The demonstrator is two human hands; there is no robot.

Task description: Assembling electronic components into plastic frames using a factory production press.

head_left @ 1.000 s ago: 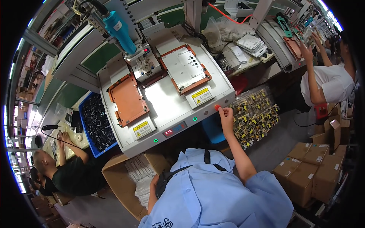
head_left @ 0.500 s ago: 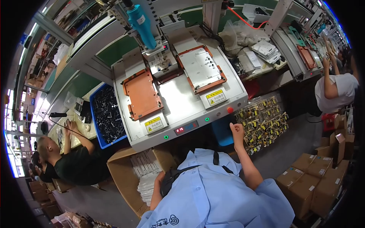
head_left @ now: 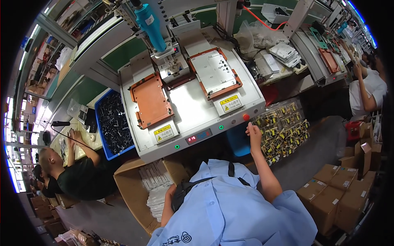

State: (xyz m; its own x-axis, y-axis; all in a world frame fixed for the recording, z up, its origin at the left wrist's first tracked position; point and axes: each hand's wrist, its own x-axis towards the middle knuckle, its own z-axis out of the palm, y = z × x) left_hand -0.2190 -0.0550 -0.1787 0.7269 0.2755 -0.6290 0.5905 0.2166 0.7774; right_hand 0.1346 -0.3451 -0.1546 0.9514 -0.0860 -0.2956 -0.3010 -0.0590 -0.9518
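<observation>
My right hand (head_left: 254,133) hovers in front of the machine's right corner, its fingers curled together near the red button (head_left: 246,117). Whatever may be inside them is hidden. Beside my waist, my left hand (head_left: 169,193) is next to the open cardboard box (head_left: 130,184) of white wrapped parts; its fingers are out of sight. On the machine (head_left: 186,107), the right orange fixture (head_left: 237,78) carries a pale flat panel (head_left: 212,74) dotted with several small black pieces. Its left orange fixture (head_left: 151,100) is bare. A blue cylindrical driver unit (head_left: 150,26) stands above and behind them.
A blue bin (head_left: 115,123) of black parts adjoins the machine's left side. Right of my right hand lie bagged small parts with yellow labels (head_left: 283,131). Stacked cartons (head_left: 328,192) fill the lower right. Co-workers sit at left (head_left: 78,176) and right (head_left: 365,96).
My right hand has risen slightly toward the red button, and its fingers have turned. The co-worker on the right has shifted posture. My left hand stays by my waist.
</observation>
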